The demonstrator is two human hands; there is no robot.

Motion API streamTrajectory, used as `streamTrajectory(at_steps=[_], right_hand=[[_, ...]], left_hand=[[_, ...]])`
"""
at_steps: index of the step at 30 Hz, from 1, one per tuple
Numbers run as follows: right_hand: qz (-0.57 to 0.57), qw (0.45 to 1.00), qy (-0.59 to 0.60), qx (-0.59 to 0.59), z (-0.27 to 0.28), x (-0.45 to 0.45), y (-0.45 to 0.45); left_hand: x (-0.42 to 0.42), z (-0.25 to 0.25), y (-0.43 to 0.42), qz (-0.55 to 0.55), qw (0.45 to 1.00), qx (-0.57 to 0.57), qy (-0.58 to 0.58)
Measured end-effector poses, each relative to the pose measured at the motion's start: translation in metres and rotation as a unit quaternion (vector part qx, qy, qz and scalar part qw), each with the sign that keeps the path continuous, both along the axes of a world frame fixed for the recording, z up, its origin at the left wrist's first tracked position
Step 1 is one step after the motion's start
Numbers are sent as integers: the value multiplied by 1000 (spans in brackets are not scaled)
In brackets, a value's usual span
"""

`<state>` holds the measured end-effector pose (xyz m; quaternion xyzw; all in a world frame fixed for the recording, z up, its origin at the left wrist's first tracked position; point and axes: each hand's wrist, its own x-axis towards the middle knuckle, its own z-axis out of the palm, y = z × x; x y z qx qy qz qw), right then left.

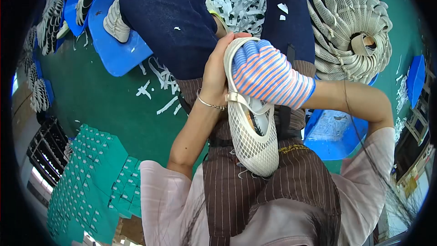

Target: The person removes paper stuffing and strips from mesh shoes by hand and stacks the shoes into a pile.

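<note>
A cream mesh shoe (pixel 251 143) with a buckled strap is held over the lap, its toe toward the brown striped apron (pixel 227 191). My left hand (pixel 217 66), bare and with a bracelet at the wrist, grips the outer side near the heel; some of its fingers are hidden behind the shoe. My right hand (pixel 271 74) wears a blue, orange and white striped glove. Its fingers curl at the heel opening, against the inner side of the shoe. A printed insole shows inside.
Nested mesh shoes ring round at the upper right (pixel 327 23). A blue bin (pixel 114 50) with shoes stands at the upper left, another blue bin (pixel 334 132) at right. White scraps (pixel 241 0) litter the green floor (pixel 136 123). Green boxes (pixel 91 168) are stacked lower left.
</note>
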<state>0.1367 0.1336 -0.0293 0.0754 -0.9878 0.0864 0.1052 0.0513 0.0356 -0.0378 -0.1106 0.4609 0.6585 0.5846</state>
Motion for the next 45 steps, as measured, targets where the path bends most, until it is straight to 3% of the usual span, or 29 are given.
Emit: streamTrajectory(at_steps=[9, 15, 20, 30, 34, 45], right_hand=[[26, 999, 13, 43, 2, -2, 7], [70, 996, 32, -45, -5, 2, 18], [11, 989, 76, -123, 2, 1, 16], [-39, 988, 109, -102, 15, 10, 6], [-35, 997, 67, -22, 14, 2, 6], [27, 1000, 2, -6, 11, 0, 14]], left_hand=[[1, 1, 4, 5, 998, -44, 46], [1, 0, 5, 15, 999, -31, 42], [2, 5, 8, 14, 996, -37, 80], [3, 11, 10, -3, 995, -30, 98], [5, 12, 12, 11, 992, -44, 121], [2, 14, 10, -4, 981, -66, 182]])
